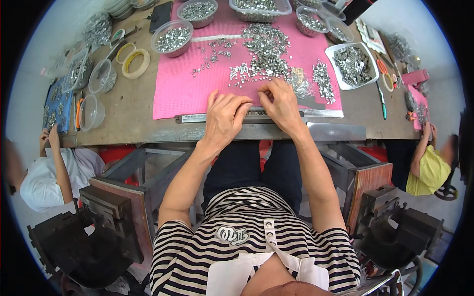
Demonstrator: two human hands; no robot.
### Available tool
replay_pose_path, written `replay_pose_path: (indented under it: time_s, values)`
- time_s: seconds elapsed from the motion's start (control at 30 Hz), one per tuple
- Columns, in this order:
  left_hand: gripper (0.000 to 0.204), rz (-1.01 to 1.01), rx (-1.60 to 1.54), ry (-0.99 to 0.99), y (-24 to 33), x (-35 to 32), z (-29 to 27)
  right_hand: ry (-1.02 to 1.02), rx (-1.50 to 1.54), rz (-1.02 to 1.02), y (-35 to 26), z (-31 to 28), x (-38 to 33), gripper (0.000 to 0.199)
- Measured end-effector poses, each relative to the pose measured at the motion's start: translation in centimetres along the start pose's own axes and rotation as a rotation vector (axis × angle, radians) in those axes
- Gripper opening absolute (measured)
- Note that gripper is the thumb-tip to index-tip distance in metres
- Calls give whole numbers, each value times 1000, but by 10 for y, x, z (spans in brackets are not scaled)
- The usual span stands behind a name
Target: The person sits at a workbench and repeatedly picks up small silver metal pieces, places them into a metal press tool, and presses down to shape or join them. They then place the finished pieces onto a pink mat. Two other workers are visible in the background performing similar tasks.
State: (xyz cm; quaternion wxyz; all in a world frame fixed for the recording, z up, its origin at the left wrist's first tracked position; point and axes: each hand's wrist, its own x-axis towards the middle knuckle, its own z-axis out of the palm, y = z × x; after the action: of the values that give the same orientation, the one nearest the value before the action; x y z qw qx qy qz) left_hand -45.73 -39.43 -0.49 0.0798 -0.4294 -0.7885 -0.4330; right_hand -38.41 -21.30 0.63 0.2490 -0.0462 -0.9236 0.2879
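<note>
My left hand (223, 114) is closed in a pinch at the near edge of the pink mat (173, 93), thumb against forefinger. Just right of it, my right hand (280, 104) also pinches, its fingertips beside the heap of small metal pieces (266, 49). Whatever either pinch holds is too small or hidden to make out. Beneath both hands a long metal strip (193, 118) lies along the mat's front edge, with a row of small dark parts (256, 113) showing between my wrists. Loose silver pieces (240, 74) are scattered beyond my fingertips.
Round plastic tubs (172, 51) of metal pieces stand at the back. A white square tub (373, 74) sits right of the mat, near a green-handled tool (383, 106). Tape rolls (147, 69) lie left. Other people work at both sides, one in a yellow top (429, 172).
</note>
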Motion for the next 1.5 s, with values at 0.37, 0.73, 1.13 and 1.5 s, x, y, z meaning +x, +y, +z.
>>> replay_pose_path:
  time_s: [0.37, 0.73, 1.13, 1.5]
  values:
    - [8, -15, 31, 19, 1, 3, 3, 64, 24, -134, -19, -7, -42, 12]
    - [8, 111, 238, -40, -24, 58, 22, 154, -118, -101, 20, -8, -2, 11]
    - [8, 200, 229, -81, -18, 62, 19, 28, -148, -71, 16, -14, 0, 7]
    - [12, 116, 42, -71, 15, 3, 8, 82, 23, -84, -12, -16, -46, 11]
